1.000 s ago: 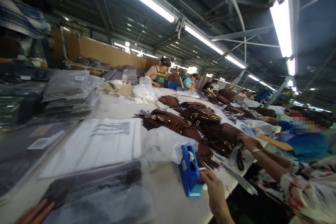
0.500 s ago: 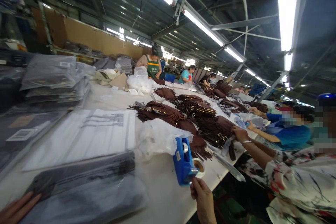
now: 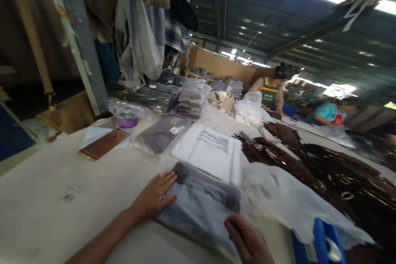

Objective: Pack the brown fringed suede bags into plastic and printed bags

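A grey folded textile in a clear plastic bag [image 3: 201, 202] lies on the table in front of me. My left hand [image 3: 157, 196] rests flat on its left end, fingers spread. Over its near right edge is my right hand [image 3: 247, 239], blurred, with thumb and fingers pinched together; anything between them is too small to make out. Just beyond the bag lies a white printed sheet [image 3: 207, 148] with grey stripes. To the right, a blue tape dispenser [image 3: 318, 243] stands partly under crumpled clear plastic [image 3: 278, 189].
A phone [image 3: 105, 144] and a purple tape roll [image 3: 128, 123] lie on the left. Bagged grey textiles [image 3: 192, 95] are stacked at the back. Dark brown fringed bags [image 3: 334, 173] cover the right side. A co-worker in a green apron [image 3: 269, 95] stands across the table.
My view has swung left. My right hand has moved from the tape dispenser's cutting edge to the bagged textile. More of my left hand now shows on the bag.
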The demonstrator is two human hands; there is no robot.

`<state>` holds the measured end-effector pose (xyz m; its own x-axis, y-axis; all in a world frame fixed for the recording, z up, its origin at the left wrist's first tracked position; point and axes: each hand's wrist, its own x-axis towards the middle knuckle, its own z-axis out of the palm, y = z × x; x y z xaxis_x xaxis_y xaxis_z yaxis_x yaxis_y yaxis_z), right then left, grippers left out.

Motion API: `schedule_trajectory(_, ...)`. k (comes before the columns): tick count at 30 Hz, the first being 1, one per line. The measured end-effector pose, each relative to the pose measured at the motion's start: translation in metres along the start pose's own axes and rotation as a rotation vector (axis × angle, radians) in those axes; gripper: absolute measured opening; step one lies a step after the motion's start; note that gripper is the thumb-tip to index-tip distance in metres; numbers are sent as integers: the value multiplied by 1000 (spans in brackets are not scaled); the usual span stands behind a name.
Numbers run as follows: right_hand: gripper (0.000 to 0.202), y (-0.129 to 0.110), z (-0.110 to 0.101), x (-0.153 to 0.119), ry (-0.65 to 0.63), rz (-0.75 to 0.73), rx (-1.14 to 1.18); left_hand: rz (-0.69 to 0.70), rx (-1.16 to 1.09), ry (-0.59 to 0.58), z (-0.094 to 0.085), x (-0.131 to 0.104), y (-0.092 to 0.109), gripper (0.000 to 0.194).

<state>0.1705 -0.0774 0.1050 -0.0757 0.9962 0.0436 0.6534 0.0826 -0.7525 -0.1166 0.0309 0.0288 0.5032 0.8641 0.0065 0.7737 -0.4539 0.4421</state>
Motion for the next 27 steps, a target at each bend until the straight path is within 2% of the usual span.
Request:
schedule_trajectory(1, 32, -17, 7, 24, -147, -99, -84, -8, -15, -6, 0, -1, 1, 62)
schedule_trajectory(3, 26, -43, 22, 67, -311, -195, -289, -18, -34, -20, 0, -4, 2, 67)
schedule_trajectory(6, 17, -62, 47, 116, -475, -238, -485, -27, -56, -26, 1, -6, 0, 70)
schedule_trajectory(9, 16, -67, 68, 145, -579, -239, -571, -27, -85, -13, 0, -7, 1, 72)
schedule_trajectory(13, 13, -71, 89, 164, -659, -191, -694, -47, -100, -51, -5, -6, 4, 73)
schedule_trajectory(16, 14, -73, 98, 171, -649, -124, -749, -57, -97, -78, -9, -5, 5, 73)
schedule_trajectory(18, 22, -71, 100, 174, -600, -68, -755, -58, -96, -85, -11, -5, 7, 71)
schedule_trajectory(22, 42, -54, 88, 179, -478, 66, -704, -48, -90, -86, -14, -6, 9, 71)
schedule_trajectory(25, 26, -42, 69, 176, -395, 115, -648, -39, -97, -76, -14, -8, 10, 72)
schedule_trajectory(27, 18, -38, 59, 164, -294, 90, -640, -34, -108, -56, -12, -8, 9, 72)
